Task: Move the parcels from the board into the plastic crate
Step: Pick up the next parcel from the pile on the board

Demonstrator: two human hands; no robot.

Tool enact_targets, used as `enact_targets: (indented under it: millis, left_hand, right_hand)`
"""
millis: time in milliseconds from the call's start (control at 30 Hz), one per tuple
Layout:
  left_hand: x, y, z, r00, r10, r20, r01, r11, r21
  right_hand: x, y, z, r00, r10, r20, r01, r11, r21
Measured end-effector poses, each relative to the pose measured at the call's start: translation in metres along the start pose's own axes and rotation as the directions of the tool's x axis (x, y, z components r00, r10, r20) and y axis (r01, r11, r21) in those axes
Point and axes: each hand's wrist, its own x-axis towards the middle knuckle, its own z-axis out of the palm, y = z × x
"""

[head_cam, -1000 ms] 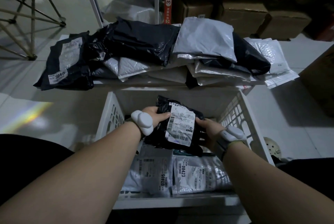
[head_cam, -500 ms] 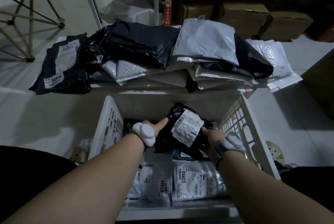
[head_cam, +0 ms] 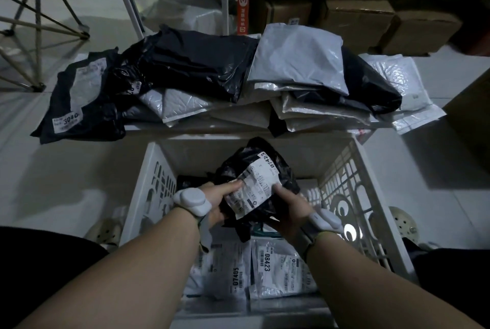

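Black parcel [head_cam: 261,185]: you hold it over the white crate [head_cam: 156,182], label up, ready to go in.
Fingers: your left hand [head_cam: 221,202] and right hand [head_cam: 289,208] pinch its sides so it stays flat.
Pile [head_cam: 238,82]: waits behind the crate.

The board [head_cam: 212,127] is almost wholly covered by parcels [head_cam: 201,68]. The label [head_cam: 254,185] print is blurred (only "07423" is read). The crate [head_cam: 153,169] floor is largely hidden.

Pale tiled floor [head_cam: 66,175] carries the white crate [head_cam: 156,169]; board [head_cam: 191,127] bears piled parcels [head_cam: 297,68].
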Motion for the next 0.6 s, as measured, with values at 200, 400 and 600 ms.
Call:
enact_targets:
  millis: [200,400,600]
  left_hand:
    - [0.001,0.000,-0.019,0.998,-0.059,0.012,0.054,0.965,0.257]
    - [0.034,-0.022,-0.051,0.986,-0.154,-0.058,0.163,0.890,0.426]
    - [0.019,-0.010,-0.030,0.979,-0.026,-0.200,0.150,0.757,0.635]
  right_hand:
    - [0.021,-0.003,-0.030,0.996,0.021,-0.088,-0.021,1.000,0.001]
    - [0.013,-0.015,-0.035,0.961,-0.042,-0.274,-0.188,0.628,-0.755]
    - [0.028,-0.004,-0.047,0.892,-0.300,-0.338,0.002,0.750,-0.661]
